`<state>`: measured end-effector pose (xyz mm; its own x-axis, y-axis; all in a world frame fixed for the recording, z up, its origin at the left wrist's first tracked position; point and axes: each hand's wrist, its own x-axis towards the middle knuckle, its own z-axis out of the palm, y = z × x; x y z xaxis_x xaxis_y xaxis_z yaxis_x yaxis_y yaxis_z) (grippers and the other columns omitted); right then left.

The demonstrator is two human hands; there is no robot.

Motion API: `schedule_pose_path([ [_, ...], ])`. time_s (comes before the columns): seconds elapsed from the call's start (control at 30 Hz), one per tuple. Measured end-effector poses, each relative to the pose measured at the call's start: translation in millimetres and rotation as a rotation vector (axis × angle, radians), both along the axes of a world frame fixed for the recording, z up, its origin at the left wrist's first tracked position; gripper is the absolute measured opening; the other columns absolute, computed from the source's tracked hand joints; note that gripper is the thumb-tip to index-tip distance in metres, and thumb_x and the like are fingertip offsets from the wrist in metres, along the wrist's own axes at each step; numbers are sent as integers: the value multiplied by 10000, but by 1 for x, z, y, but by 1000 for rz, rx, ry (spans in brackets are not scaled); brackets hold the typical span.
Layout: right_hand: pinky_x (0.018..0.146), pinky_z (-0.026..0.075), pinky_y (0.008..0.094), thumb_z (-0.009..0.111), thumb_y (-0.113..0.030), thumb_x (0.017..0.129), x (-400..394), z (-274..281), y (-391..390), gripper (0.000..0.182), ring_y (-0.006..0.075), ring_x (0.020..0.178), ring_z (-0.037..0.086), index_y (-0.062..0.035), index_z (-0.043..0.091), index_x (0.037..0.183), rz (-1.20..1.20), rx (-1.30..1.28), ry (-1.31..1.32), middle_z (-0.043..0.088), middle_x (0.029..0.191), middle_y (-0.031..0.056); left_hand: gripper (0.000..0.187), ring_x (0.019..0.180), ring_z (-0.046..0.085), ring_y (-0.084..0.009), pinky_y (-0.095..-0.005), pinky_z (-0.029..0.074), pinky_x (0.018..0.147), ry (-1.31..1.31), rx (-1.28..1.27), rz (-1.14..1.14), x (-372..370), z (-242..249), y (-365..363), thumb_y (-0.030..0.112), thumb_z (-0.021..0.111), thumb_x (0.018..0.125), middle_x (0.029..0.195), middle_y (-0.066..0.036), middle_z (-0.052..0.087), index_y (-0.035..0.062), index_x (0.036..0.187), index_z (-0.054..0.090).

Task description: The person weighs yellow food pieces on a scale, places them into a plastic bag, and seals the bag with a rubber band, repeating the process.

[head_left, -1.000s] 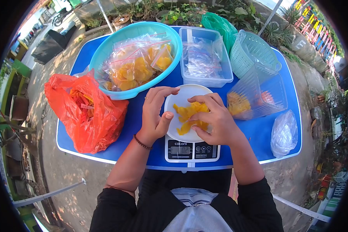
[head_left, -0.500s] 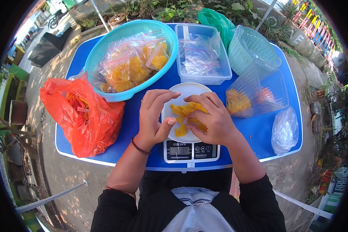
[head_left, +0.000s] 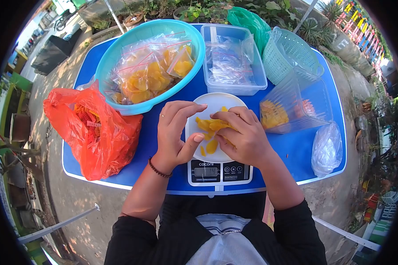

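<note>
A white plate [head_left: 214, 100] rests on a black-and-white digital kitchen scale [head_left: 222, 178], with yellow chips [head_left: 205, 125] scattered on it. My right hand [head_left: 247, 136] is over the plate's right side, its fingers curled together and pinching at the yellow chips. At the left rim, my left hand [head_left: 174, 130] is cupped with thumb and fingers apart, holding nothing. Some chips under my right fingers are hidden.
A turquoise basin [head_left: 198, 48] holds zip bags of yellow chips. Behind the scale stands a clear box [head_left: 234, 90] of plastic bags. An orange bag [head_left: 115, 152] lies left; a tilted clear container [head_left: 314, 106], green basket [head_left: 281, 55] and plastic bundle [head_left: 326, 150] are right.
My right fingers have closed in more tightly over the chips, and the hand has shifted slightly. My left hand stays almost still. The whole view has moved a little.
</note>
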<state>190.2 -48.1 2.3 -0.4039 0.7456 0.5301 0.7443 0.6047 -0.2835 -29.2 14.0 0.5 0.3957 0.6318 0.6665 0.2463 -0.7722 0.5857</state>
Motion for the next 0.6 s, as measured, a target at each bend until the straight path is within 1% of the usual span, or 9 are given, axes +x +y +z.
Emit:
schedule_pose_path([
  [0.1,1008,468,435,773,-80,751,4,0,3,123,291,1183,552,-50,722,858,15,-23,70,659,1276,48,417,1043,638,-309,-383,467,951,21,-1,5,0,-1,0,362,703,900,1111,-167,697,0,1106,718],
  [0.2,1022,470,440,770,-53,722,10,8,2,160,310,1182,549,-49,725,876,32,-78,140,653,1282,67,305,1117,612,-316,-411,436,1007,135,4,-40,-1,1,0,199,776,782,1181,-139,683,70,1056,740],
  [0.3,1034,471,440,771,-48,705,9,13,0,181,326,1189,541,-54,729,881,46,-131,141,640,1303,78,289,1210,567,-324,-447,390,1065,246,12,-30,3,2,-1,187,825,742,1287,-105,647,136,1017,753],
  [0.4,1037,472,437,777,-59,706,7,9,1,177,331,1200,534,-64,735,878,31,-151,116,626,1324,78,316,1265,534,-334,-472,362,1095,294,-29,11,6,-2,-2,205,854,725,1364,-100,607,156,1020,752],
  [0.5,1034,474,438,776,-56,712,8,8,1,168,333,1207,531,-69,735,874,28,-150,108,621,1331,78,329,1264,523,-345,-501,364,1087,295,-46,6,7,-2,-2,207,861,716,1368,-92,592,154,1014,731],
  [0.6,1029,476,438,778,-56,718,9,10,1,158,334,1201,536,-68,731,869,11,-143,101,627,1321,80,336,1274,515,-342,-504,353,1098,302,-58,13,7,-3,-2,201,863,714,1380,-90,584,166,1020,731],
])
